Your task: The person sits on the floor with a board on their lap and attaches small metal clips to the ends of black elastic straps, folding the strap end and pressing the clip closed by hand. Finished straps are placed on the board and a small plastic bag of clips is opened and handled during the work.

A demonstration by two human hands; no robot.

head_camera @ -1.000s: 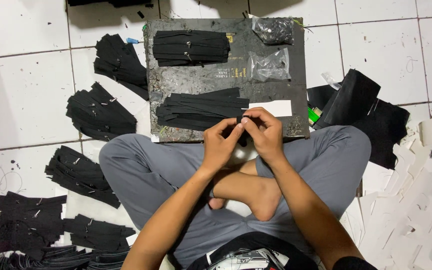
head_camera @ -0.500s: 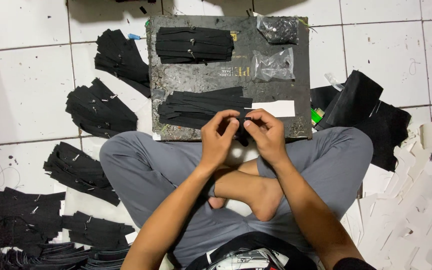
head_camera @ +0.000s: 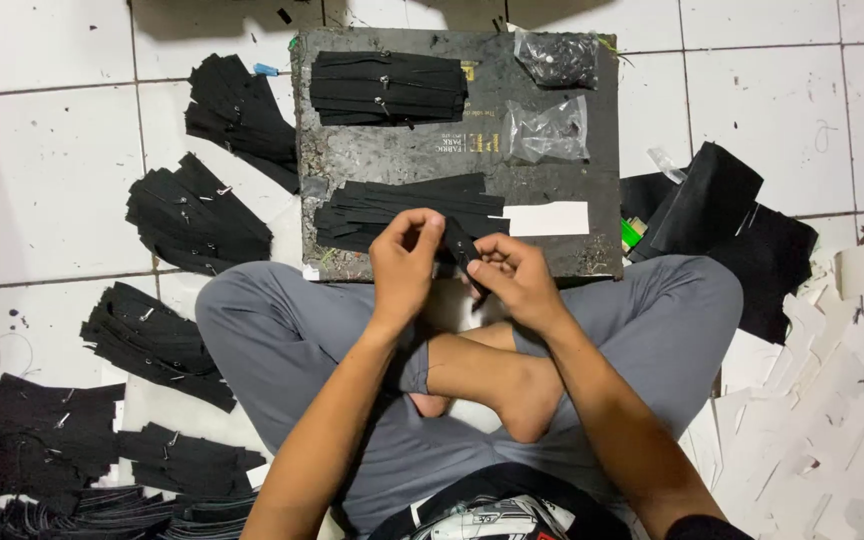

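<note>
**Both hands pinch one black strip over the lap**

Left hand [head_camera: 404, 262] is curled nearly closed, thumb and fingertips pinching the top end of a black strip [head_camera: 464, 252]. Right hand [head_camera: 514, 278] is also narrow, fingers folded around the strip's lower end. The strip sits between the hands, just in front of the dark board [head_camera: 402, 160]. A strip pile [head_camera: 392, 208] lies on the board, just behind the hands. Two clear bags [head_camera: 548, 128] lie further back.
</note>
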